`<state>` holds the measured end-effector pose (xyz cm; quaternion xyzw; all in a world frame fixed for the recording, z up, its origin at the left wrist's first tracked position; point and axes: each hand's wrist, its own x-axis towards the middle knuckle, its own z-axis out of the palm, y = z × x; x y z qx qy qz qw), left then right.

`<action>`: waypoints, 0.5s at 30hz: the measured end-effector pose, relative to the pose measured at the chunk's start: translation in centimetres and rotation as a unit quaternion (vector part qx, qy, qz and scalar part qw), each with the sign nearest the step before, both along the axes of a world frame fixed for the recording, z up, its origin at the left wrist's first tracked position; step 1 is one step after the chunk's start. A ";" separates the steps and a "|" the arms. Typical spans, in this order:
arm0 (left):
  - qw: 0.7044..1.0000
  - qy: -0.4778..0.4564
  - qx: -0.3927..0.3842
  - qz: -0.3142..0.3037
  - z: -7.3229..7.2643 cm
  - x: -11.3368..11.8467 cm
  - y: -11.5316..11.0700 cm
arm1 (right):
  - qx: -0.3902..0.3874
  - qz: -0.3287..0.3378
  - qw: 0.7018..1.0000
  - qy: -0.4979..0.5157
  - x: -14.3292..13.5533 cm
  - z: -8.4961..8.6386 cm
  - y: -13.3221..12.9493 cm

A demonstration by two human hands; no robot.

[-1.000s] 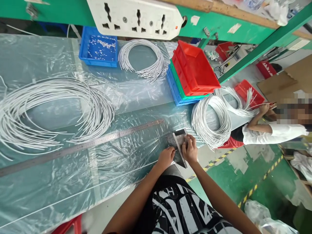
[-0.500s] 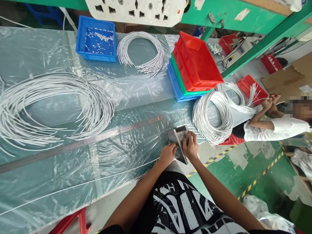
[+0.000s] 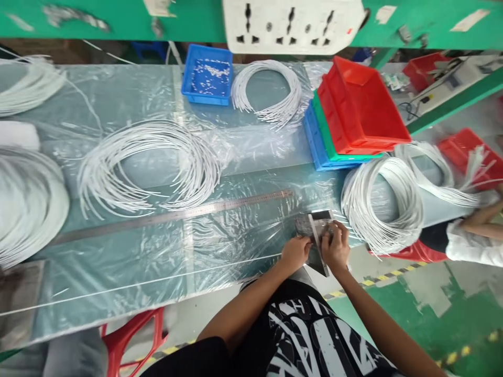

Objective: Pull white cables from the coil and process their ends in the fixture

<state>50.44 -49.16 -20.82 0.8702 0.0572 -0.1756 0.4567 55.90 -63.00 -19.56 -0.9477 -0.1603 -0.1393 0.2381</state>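
Red tray (image 3: 365, 104), blue bin (image 3: 206, 76), white wires (image 3: 149, 167).

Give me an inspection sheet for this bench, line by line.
Surface: long table under clear plastic sheet.
Job's things: metal cutter block at near edge; long steel ruler beside it.
Clutter: blue bin; stacked red, green, blue bins.
Grips: left hand and right hand both on the cutter block; closure unclear.
Cables: white wire coils across the table.
Surroundings: power strip overhead; another person's sleeve at right.
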 end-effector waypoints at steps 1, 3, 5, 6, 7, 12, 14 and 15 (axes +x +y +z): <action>1.000 0.005 0.002 0.002 0.0 -0.1 -0.1 | 0.000 -0.001 1.000 -0.001 -0.1 0.0 0.0; 1.000 0.011 0.002 0.003 0.0 -0.4 -0.4 | -0.009 -0.002 1.000 -0.010 -0.3 0.0 -0.1; 1.000 0.013 -0.001 0.001 -0.1 -0.6 -0.7 | -0.021 0.002 0.999 -0.026 -0.4 -0.1 -0.3; 1.000 0.014 -0.001 0.000 -0.2 -0.6 -0.8 | -0.025 0.006 0.999 -0.034 -0.5 -0.2 -0.4; 1.000 0.015 0.000 0.000 -0.3 -0.7 -0.9 | -0.026 0.009 0.999 -0.041 -0.6 -0.2 -0.5; 1.000 0.014 0.018 0.008 -0.3 -1.0 -1.2 | -0.022 -0.004 0.999 -0.044 -1.2 -0.1 -0.3; 0.999 0.002 0.029 0.020 -0.5 -1.3 -1.4 | -0.018 -0.001 0.999 -0.035 -1.4 0.1 -0.2; 0.999 -0.006 0.034 0.027 -0.6 -1.4 -1.6 | -0.017 0.002 0.999 -0.031 -1.4 0.1 -0.3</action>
